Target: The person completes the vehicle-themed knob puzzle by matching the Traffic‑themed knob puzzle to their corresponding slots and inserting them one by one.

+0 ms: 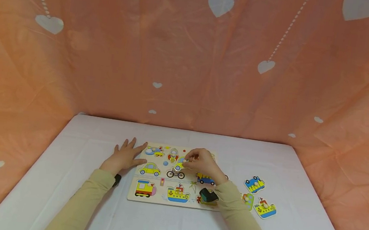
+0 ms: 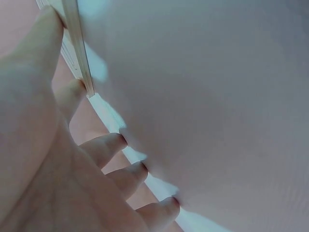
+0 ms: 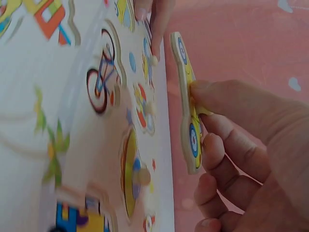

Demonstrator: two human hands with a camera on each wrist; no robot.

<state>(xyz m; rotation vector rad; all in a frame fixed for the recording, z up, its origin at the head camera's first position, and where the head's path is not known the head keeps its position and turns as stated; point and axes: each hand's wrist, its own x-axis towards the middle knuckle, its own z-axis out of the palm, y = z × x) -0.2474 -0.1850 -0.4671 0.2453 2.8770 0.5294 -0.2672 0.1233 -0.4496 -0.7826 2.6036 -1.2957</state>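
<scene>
A wooden vehicle puzzle board (image 1: 160,201) lies flat on the table. My right hand (image 1: 203,162) pinches a yellow vehicle puzzle piece (image 3: 187,101) with blue wheels between thumb and fingers. It is raised above the board, tilted on edge in the right wrist view, near the printed bicycle (image 3: 101,72). My left hand (image 1: 123,159) is spread at the board's left side, its thumb and index finger (image 2: 72,94) at the edge and the other fingertips on the tablecloth. Pegged pieces sit in the board's top row, including a plane (image 1: 154,151) and a rocket (image 1: 173,155).
Right of the board lie a loose blue and yellow truck piece (image 1: 254,184), a ship piece (image 1: 265,208) and a green piece (image 1: 247,201) partly behind the right sleeve. A white cloth covers the table (image 1: 57,191). Pink curtains with hearts (image 1: 178,53) surround it.
</scene>
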